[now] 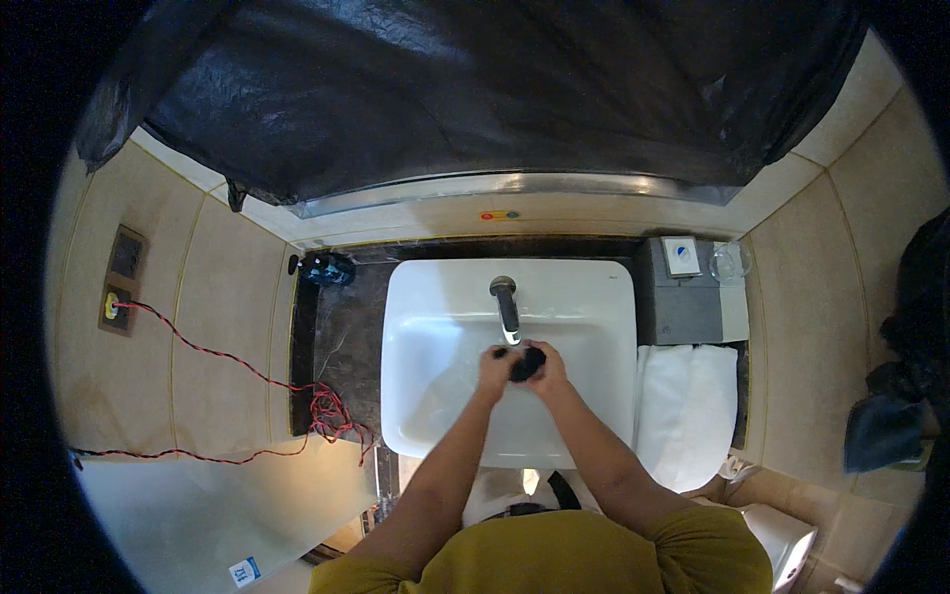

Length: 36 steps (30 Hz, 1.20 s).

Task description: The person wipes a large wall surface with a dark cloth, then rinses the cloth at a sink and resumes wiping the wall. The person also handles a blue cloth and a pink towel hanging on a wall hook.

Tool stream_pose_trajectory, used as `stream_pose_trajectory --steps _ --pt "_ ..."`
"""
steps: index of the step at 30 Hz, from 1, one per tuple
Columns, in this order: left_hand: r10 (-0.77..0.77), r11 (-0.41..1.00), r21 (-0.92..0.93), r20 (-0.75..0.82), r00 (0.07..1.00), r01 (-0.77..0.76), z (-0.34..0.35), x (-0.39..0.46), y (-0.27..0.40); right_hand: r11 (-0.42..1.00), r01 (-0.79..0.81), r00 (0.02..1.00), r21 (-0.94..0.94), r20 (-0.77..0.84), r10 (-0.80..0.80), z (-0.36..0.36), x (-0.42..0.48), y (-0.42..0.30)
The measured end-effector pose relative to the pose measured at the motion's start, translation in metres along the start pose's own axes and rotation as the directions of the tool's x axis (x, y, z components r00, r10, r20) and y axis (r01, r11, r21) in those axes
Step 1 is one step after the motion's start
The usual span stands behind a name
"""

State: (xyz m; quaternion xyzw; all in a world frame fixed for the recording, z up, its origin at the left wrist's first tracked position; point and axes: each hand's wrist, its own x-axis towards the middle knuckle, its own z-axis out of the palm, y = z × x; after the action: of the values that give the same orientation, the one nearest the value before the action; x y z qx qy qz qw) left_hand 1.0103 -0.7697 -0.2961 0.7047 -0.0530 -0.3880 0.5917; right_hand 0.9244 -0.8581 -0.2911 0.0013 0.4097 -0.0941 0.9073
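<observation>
Below the spout of a chrome faucet [507, 308], both hands are together over the basin of a white washbasin [423, 371]. My right hand [551, 371] is wrapped around a small black object [528, 364], perhaps a piece of cloth. My left hand [493, 373] presses against its left side, and a small black bit shows at those fingers. What the object is cannot be made out, since the fingers cover part of it. Water at the spout is hard to tell.
Left of the basin, a dark pump bottle [326, 269] and a tangled red-and-black cord [330, 412] lie on the dark stone counter [349, 341]. On the right are a grey box [679, 304], a clear glass [730, 261] and folded white towels [686, 416]. Black plastic sheeting [475, 96] hangs ahead.
</observation>
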Motion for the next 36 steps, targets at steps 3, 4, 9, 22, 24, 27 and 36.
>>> stream_pose_trajectory --steps 3,4,9,22,24,27,36 --pt "0.461 0.708 0.525 0.163 0.872 -0.472 0.037 -0.054 0.031 0.992 -0.077 0.987 0.100 0.150 0.061 -0.016 0.030 0.007" --pt "0.589 0.449 0.670 0.277 0.759 -0.592 0.043 -0.064 0.036 0.985 -0.117 0.972 0.124 0.219 0.088 -0.029 0.044 0.013" --pt "0.504 0.607 0.721 -0.024 0.863 -0.334 0.028 -0.027 0.006 0.933 0.360 0.925 0.012 -0.138 -0.355 -0.030 0.049 0.038" --pt "-0.419 0.872 -0.149 0.263 0.869 0.466 -0.034 -0.019 0.042 0.949 0.312 0.941 0.043 0.124 -0.315 0.011 -0.011 -0.009" --pt "-0.290 0.873 -0.313 0.283 0.914 0.374 -0.031 -0.018 0.030 0.933 0.360 0.928 -0.003 0.099 -0.358 0.011 -0.010 -0.007" --pt "-0.097 0.927 -0.331 0.239 0.966 0.175 -0.018 -0.025 0.013 0.949 0.204 0.951 -0.243 -0.181 -0.250 0.021 -0.019 -0.001" --pt "0.401 0.787 0.563 -0.155 0.903 -0.252 0.023 -0.029 0.036 0.987 0.144 0.963 -0.073 -0.221 -0.157 -0.030 0.068 0.017"
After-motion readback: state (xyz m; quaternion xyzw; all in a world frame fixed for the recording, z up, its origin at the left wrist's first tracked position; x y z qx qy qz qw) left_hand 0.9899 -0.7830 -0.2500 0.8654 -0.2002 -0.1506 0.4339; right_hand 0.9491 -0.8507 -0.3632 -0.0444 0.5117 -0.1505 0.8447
